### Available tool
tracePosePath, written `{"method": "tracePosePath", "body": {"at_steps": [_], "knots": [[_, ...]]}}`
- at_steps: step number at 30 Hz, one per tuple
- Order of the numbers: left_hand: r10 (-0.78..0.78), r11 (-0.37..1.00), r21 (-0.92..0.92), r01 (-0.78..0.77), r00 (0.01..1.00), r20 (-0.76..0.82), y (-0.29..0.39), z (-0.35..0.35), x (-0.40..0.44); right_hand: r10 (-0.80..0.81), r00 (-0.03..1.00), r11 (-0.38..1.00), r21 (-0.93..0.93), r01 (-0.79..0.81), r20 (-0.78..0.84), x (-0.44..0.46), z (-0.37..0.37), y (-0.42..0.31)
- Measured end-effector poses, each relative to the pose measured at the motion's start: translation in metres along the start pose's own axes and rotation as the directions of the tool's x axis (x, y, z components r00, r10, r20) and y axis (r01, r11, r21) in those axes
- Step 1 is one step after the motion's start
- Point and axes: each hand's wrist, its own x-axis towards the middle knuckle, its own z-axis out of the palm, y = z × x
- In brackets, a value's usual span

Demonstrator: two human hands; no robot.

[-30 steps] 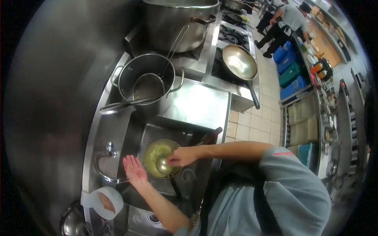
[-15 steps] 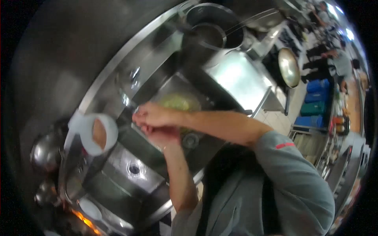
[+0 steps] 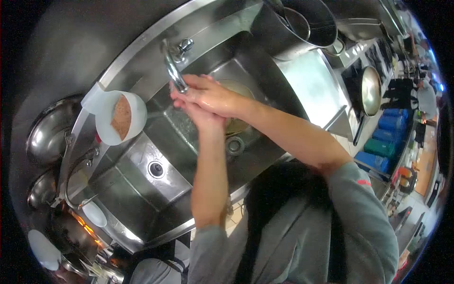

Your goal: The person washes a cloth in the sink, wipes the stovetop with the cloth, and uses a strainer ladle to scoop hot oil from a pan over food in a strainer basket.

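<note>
Tap (image 3: 173, 73): spout end just above the hands.
Right hand (image 3: 213, 100): over the left, fingers extended, nothing visible gripped.
Left hand (image 3: 201, 116): beneath, partly hidden; cannot tell how curled.
Progress: wetting seems done; hands not yet parted or dry.
Pan (image 3: 242, 90): behind hands, in the sink (image 3: 272, 113).

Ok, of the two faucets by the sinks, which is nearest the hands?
The upper faucet in the view, its spout overlapping the right hand. The other faucet, lower left below the white container, sits well away.
</note>
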Motion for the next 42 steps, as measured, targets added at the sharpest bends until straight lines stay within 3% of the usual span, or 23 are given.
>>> {"method": "tracePosePath", "body": {"at_steps": [1, 2, 4, 5, 7, 9, 11, 12, 14, 16, 18, 19, 20, 21, 23, 26, 28, 30, 35, 37, 38, 40, 42], "knots": [[0.045, 0.999, 0.011, -0.046, 0.996, 0.074, 0.004, -0.014, 0.013, -0.129, 0.991, 0.959, -0.259, 0.116, -0.033, -0.003, -0.007, 0.004], [0.040, 0.999, 0.009, -0.041, 0.996, 0.081, 0.011, -0.005, 0.016, -0.120, 0.985, 0.981, -0.165, 0.099, -0.126, -0.020, -0.012, -0.004], [0.056, 0.953, 0.302, 0.015, 0.973, -0.224, 0.027, 0.022, 0.017, -0.006, 0.994, 0.977, -0.211, -0.018, -0.111, -0.049, -0.041, -0.004], [0.056, 0.953, 0.304, 0.013, 0.975, -0.216, 0.027, 0.018, 0.021, 0.117, 0.989, 0.957, -0.255, -0.137, -0.093, -0.065, -0.058, -0.001], [0.048, 0.783, 0.619, -0.058, 0.998, 0.033, 0.027, 0.004, 0.025, -0.023, 0.988, 0.769, -0.635, -0.081, -0.153, -0.111, -0.086, 0.017], [0.095, 0.731, 0.675, -0.100, 0.994, 0.045, 0.028, 0.012, 0.011, 0.004, 0.968, 0.770, -0.617, -0.163, -0.251, -0.159, -0.114, 0.022], [-0.057, 0.586, 0.809, 0.049, 0.998, -0.019, 0.029, 0.009, -0.001, 0.112, 0.885, 0.955, -0.198, -0.222, -0.452, -0.205, -0.122, 0.013], [-0.061, 0.341, 0.936, 0.092, 0.995, -0.076, 0.041, 0.027, -0.015, 0.119, 0.847, 0.951, -0.185, -0.247, -0.518, -0.226, -0.132, 0.012], [0.051, 0.195, 0.979, 0.055, 0.996, -0.066, 0.036, -0.016, -0.021, 0.046, 0.803, 0.965, -0.180, -0.188, -0.594, -0.277, -0.154, 0.018], [0.134, 0.118, 0.962, -0.247, 0.964, 0.231, 0.020, -0.079, -0.027, -0.001, 0.692, 0.937, -0.241, -0.251, -0.722, -0.346, -0.164, 0.010], [-0.024, 0.102, 0.983, -0.152, 0.988, 0.156, 0.022, -0.104, -0.049, -0.123, 0.620, 0.936, -0.299, -0.188, -0.775, -0.395, -0.172, 0.020], [-0.143, -0.111, 0.936, -0.335, 0.937, 0.319, 0.025, -0.133, -0.045, -0.175, 0.583, 0.922, -0.340, -0.187, -0.793, -0.419, -0.173, 0.028], [-0.172, -0.006, 0.993, -0.116, 0.979, 0.113, 0.019, -0.113, -0.063, -0.166, 0.528, 0.936, -0.302, -0.182, -0.833, -0.442, -0.173, 0.037], [-0.267, -0.341, 0.894, -0.289, 0.942, 0.202, 0.023, -0.096, -0.072, -0.181, 0.470, 0.944, -0.287, -0.165, -0.864, -0.467, -0.171, 0.047], [-0.440, -0.280, 0.917, -0.285, 0.887, 0.141, 0.017, -0.116, -0.067, -0.031, 0.305, 0.980, -0.088, -0.176, -0.952, -0.511, -0.166, 0.072], [-0.434, -0.335, 0.731, -0.595, 0.786, 0.440, -0.011, -0.078, -0.088, 0.171, 0.073, 0.981, 0.176, 0.076, -0.983, -0.577, -0.150, 0.119], [-0.512, -0.324, 0.848, -0.419, 0.831, 0.215, -0.029, -0.046, -0.091, 0.229, -0.028, 0.963, 0.222, 0.154, -0.973, -0.609, -0.134, 0.139], [-0.534, -0.287, 0.863, -0.415, 0.818, 0.216, -0.057, -0.012, -0.104, 0.361, -0.165, 0.913, 0.312, 0.262, -0.918, -0.637, -0.123, 0.157], [-0.650, -0.335, 0.783, -0.525, 0.730, 0.212, -0.128, 0.087, -0.135, 0.397, -0.245, 0.889, 0.304, 0.344, -0.885, -0.687, -0.122, 0.184], [-0.588, -0.314, 0.139, -0.939, 0.307, 0.749, -0.160, 0.108, -0.146, 0.396, -0.242, 0.891, 0.306, 0.336, -0.886, -0.707, -0.130, 0.194], [-0.586, -0.313, 0.130, -0.941, 0.299, 0.753, -0.175, 0.121, -0.155, 0.397, -0.239, 0.894, 0.315, 0.318, -0.886, -0.718, -0.136, 0.202], [-0.570, -0.141, 0.695, -0.705, 0.632, 0.525, -0.205, 0.160, -0.184, 0.395, -0.220, 0.893, 0.316, 0.320, -0.892, -0.741, -0.152, 0.230], [-0.590, -0.188, 0.749, -0.635, 0.683, 0.431, -0.234, 0.191, -0.211, 0.409, -0.188, 0.878, 0.329, 0.348, -0.893, -0.764, -0.172, 0.263]]}}
